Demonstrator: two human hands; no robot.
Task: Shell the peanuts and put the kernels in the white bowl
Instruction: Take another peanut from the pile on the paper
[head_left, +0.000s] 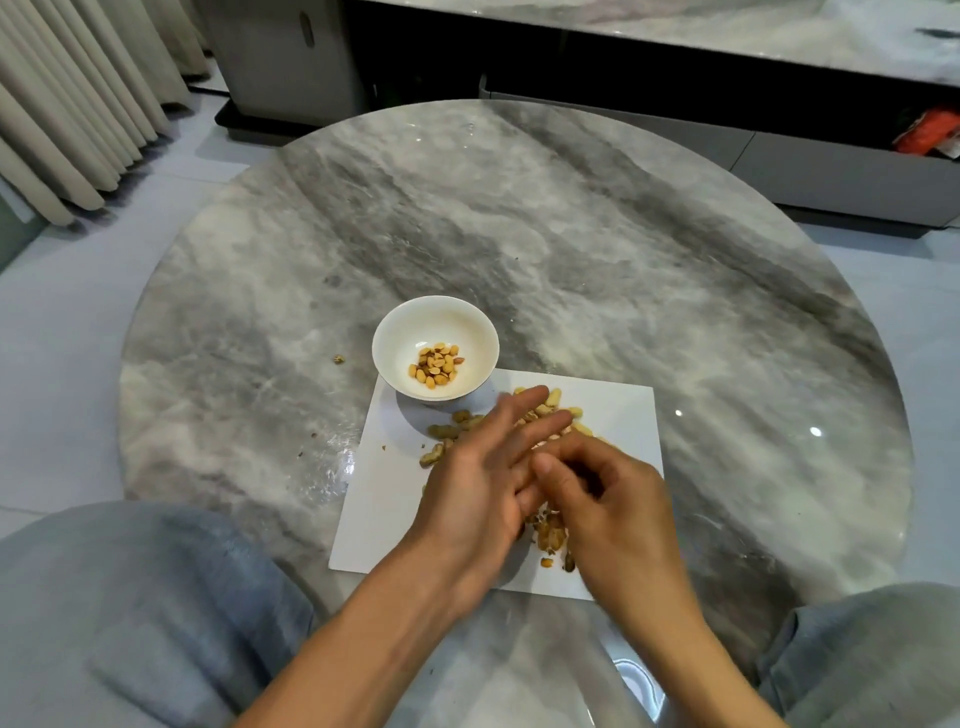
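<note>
A white bowl (384, 332) stands on the marble table, its near side resting over the corner of a white paper sheet (379, 509). Several yellow kernels (435, 366) lie in its bottom. Unshelled peanuts (441, 431) are heaped on the sheet just in front of the bowl, partly hidden by my hands. My left hand (467, 483) hovers over the sheet with its fingers stretched out and apart. My right hand (613, 509) has its fingers curled and pinched against the left palm; what lies between them is hidden. Broken shells (549, 538) lie under my hands.
The round grey marble table (571, 234) stretches far beyond the bowl. A stray shell bit (338, 359) lies left of the bowl. My knees in grey cloth (130, 597) sit at the near table edge. A low cabinet stands behind.
</note>
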